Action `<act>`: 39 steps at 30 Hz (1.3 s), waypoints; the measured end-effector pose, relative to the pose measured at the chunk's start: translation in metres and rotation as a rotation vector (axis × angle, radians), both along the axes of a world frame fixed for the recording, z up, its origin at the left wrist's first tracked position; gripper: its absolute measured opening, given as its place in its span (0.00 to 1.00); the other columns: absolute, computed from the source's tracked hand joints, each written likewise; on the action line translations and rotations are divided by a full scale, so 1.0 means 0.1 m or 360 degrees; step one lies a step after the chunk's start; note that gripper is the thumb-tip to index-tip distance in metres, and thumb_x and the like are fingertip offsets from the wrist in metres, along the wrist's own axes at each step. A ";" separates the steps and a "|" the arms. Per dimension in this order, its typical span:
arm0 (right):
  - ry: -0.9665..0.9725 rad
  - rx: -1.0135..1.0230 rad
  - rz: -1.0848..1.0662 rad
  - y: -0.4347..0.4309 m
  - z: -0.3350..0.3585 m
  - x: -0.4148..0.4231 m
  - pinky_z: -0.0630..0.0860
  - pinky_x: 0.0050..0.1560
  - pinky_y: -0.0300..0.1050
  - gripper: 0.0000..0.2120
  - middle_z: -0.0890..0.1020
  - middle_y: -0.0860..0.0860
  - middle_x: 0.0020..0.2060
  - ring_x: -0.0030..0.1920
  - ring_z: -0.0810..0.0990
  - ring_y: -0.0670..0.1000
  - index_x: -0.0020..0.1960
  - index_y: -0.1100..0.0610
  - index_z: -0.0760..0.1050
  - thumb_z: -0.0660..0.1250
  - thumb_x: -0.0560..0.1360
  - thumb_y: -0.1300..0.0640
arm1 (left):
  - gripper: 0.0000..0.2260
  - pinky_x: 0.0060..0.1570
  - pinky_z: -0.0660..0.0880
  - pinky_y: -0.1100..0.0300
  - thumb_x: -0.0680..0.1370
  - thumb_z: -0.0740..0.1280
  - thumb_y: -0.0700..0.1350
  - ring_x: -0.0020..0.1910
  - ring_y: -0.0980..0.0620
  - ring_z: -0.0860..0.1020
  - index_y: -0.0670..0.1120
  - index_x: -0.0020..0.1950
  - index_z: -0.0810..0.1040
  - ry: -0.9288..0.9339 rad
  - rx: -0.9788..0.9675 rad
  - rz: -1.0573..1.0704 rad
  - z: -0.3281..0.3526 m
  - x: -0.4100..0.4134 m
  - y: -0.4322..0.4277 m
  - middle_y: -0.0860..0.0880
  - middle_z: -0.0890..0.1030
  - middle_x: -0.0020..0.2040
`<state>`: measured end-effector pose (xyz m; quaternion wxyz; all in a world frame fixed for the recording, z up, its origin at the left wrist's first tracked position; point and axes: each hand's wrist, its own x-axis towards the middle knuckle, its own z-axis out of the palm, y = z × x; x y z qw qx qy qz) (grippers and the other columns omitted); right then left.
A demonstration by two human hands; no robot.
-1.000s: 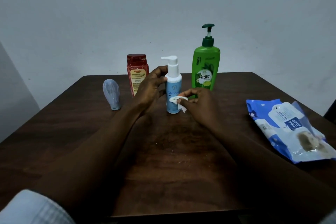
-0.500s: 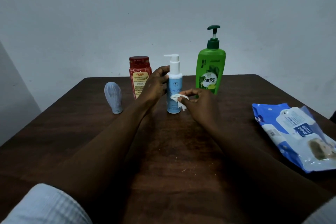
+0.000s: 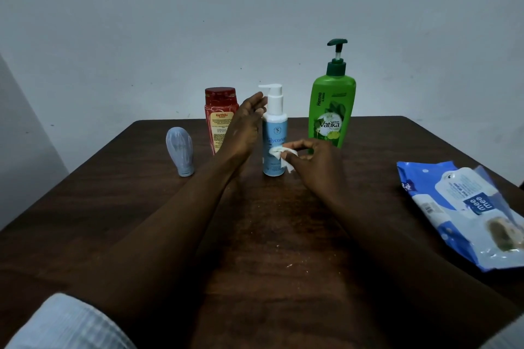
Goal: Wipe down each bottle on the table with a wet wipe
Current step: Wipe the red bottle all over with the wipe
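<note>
Between your right fingertips (image 3: pixel 301 144) and thumb sits the wipe (image 3: pixel 279 153), bunched small and pinched tight, pressed to the lower front of the blue bottle (image 3: pixel 274 137). The right hand (image 3: pixel 316 163) is curled round the wipe, low over the table (image 3: pixel 136 207). Your left fingers (image 3: pixel 255 102) lie nearly straight up the bottle's left side, touching its shoulder and the white pump neck, so the left hand (image 3: pixel 242 129) props rather than grips; whether the thumb reaches behind, I cannot tell. That bottle stands upright mid-table, between the red bottle (image 3: pixel 221 119) on its left and the green bottle (image 3: pixel 332 110) on its right, both a little behind it. The grey bottle (image 3: pixel 180 151) stands apart, farther left, and the pack (image 3: pixel 459 207) lies well off to your right. Judge the blue one light, tall and narrow, smooth plastic that turns slick once wet: a sideways rub low down could tip or skid it. Take hold at the shoulder under the pump, not by the nozzle, which may give or squirt. The wipe is soft and limp, so keep it folded under your fingertips
</note>
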<state>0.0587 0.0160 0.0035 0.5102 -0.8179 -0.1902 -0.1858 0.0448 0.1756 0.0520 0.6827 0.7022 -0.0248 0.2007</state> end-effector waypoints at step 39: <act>-0.0039 0.0103 0.0143 -0.10 -0.01 -0.17 0.84 0.44 0.43 0.09 0.87 0.47 0.46 0.41 0.85 0.44 0.51 0.56 0.85 0.77 0.72 0.55 | 0.17 0.58 0.80 0.48 0.74 0.76 0.46 0.55 0.52 0.83 0.49 0.62 0.81 0.0041 0.0758 0.0309 0.37 -0.58 0.82 0.52 0.84 0.56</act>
